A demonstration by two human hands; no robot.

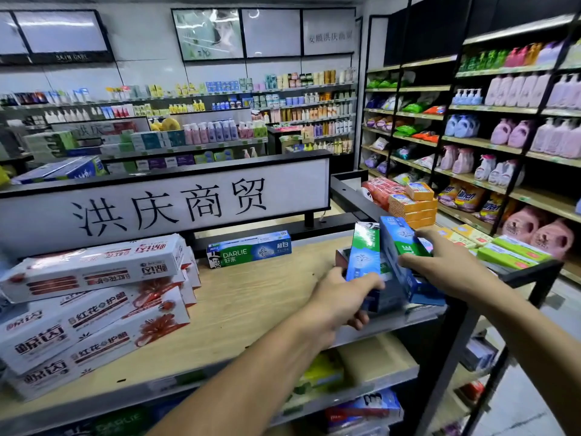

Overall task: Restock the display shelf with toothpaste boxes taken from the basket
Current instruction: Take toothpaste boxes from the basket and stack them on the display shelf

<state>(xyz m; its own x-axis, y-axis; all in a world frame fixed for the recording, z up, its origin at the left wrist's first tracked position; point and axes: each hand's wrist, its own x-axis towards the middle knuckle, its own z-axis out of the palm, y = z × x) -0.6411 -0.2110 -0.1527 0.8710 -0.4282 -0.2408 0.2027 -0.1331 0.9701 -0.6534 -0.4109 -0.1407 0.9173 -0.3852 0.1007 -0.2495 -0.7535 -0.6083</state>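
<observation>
- Wooden shelf [251,297] spans the near centre.
- White-and-red boxes [94,303] are stacked at its left, long axes left to right.
- At the shelf's right edge, the left hand [342,297] grips one green-blue toothpaste box [361,256] and the right hand [440,262] grips a second toothpaste box [397,243]. Both boxes point away and tilt upward.
- A lone toothpaste box [248,249] lies flat at the far middle, long axis left to right.

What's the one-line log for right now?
left hand: grips green-topped box | right hand: grips blue-topped box | shelf: one Darlie box lying flat

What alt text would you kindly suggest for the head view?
The left hand and right hand grip two toothpaste boxes at a wooden shelf's right end. A matching box lies at the back; red-and-white boxes are stacked on the left.
</observation>
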